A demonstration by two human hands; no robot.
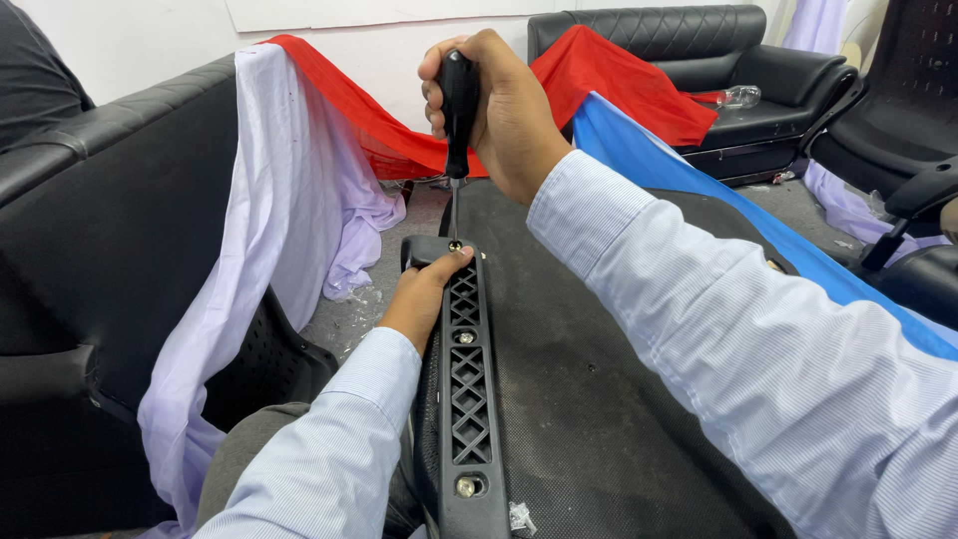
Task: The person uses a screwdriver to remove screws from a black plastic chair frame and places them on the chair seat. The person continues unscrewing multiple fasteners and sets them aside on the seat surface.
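My right hand (504,110) grips the black handle of a screwdriver (458,110), held upright with its tip in a screw at the top end of a black plastic lattice bracket (467,399). The bracket lies along the edge of a black mesh chair part (599,399) resting across my lap. My left hand (424,294) holds the bracket's upper end, thumb pressed beside the screw. Two more screws (466,486) show lower on the bracket.
A black sofa (100,230) draped with lilac cloth (269,230) stands at left. Red cloth (379,130) and blue cloth (758,230) hang behind. Another black sofa (718,60) holds a plastic bottle (738,97). A black chair (898,110) is at right.
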